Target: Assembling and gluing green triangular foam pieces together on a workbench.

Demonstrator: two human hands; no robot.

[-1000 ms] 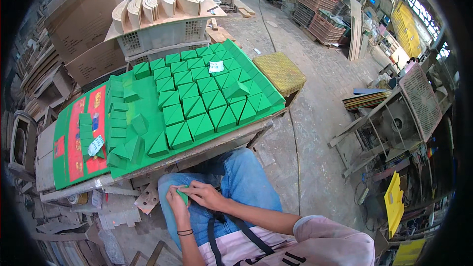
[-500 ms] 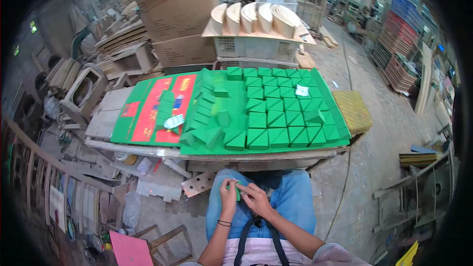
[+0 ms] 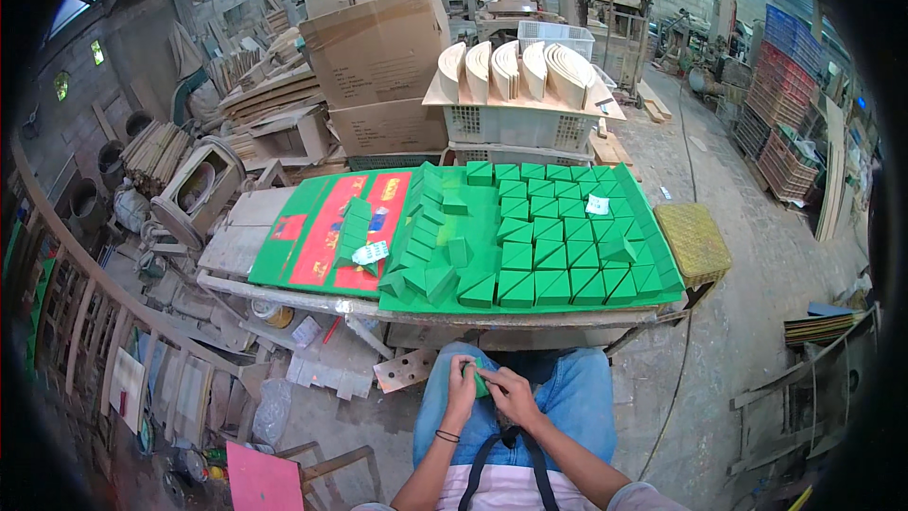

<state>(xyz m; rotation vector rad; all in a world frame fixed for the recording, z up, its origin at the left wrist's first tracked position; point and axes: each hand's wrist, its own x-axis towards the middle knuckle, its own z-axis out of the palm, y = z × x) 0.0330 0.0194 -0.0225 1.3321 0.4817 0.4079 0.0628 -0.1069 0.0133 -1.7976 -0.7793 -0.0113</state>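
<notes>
Over my lap, my left hand (image 3: 462, 386) and my right hand (image 3: 511, 394) pinch a small green folded paper piece (image 3: 482, 380) between them. Only a sliver of the piece shows between the fingers. In front of my knees stands a worktable covered by a green sheet (image 3: 473, 227). Several folded green triangular boxes (image 3: 558, 255) lie in rows on its right half. More folded green pieces (image 3: 426, 227) are stacked in a leaning row near the middle.
Flat green-and-red printed sheets (image 3: 326, 232) lie on the table's left part. Behind the table are a white crate with curved wooden pieces (image 3: 520, 85) and large cardboard boxes (image 3: 378, 47). A yellow woven stool (image 3: 692, 241) stands at the right. Wood scraps (image 3: 312, 360) litter the floor at the left.
The view has swung left and levelled, so the table now sits centred ahead. Both hands stay together over my lap on the green piece.
</notes>
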